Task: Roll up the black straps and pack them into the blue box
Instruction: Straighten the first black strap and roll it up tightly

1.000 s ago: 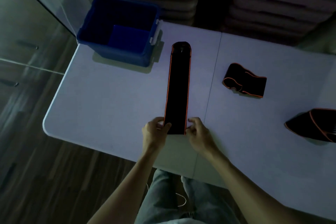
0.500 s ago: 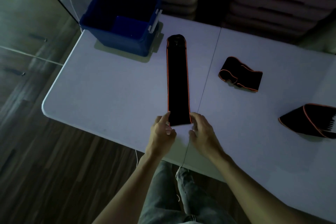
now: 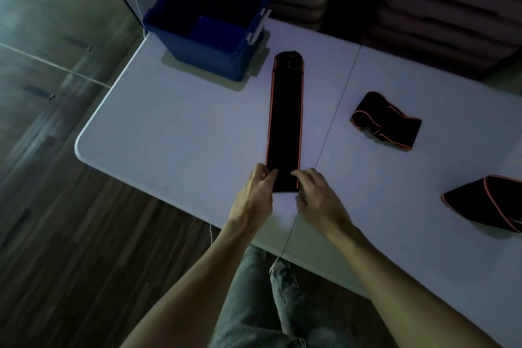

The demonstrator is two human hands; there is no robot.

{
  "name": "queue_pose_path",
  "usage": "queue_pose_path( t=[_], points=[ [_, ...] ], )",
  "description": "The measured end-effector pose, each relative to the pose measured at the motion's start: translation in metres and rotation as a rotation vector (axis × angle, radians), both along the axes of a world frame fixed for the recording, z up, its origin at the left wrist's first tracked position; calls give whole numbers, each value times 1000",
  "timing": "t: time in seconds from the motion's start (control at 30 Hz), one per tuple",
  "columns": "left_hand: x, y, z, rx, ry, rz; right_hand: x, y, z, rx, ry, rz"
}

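White bench [image 3: 175,133] is carrying four things: long black strap [image 3: 284,121] lying flat, running straight away from the fingers [image 3: 271,175]; blue box [image 3: 209,22] sitting beyond-left of them; folded strap [image 3: 387,121] lying beyond-right; third strap [image 3: 488,203] resting far right.

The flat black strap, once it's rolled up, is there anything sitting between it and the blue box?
Nothing visible. The flat black strap lies stretched out with its far end close to the blue box, and only bare table lies between them. The folded strap and another strap lie off to the right, out of that path. The box is open-topped.
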State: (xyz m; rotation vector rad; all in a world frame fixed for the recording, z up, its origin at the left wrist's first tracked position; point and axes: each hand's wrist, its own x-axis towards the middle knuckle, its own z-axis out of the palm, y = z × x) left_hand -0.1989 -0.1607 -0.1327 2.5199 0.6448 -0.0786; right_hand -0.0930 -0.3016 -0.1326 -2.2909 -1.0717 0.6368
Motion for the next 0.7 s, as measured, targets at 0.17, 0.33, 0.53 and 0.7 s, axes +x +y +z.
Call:
queue_pose_path(
  t=[0.17,0.33,0.53,0.7],
  points=[
    [4,-1,3,60,-22,-48,10,4,-1,-11,-9,14],
    [9,4,7,224,-45,-113,16,10,5,-48,-227,148],
    [22,22,17,117,36,-157,25,22,7,-44,-158,177],
    [28,39,24,31,105,-140,33,29,9,-73,-35,176]
  ],
)
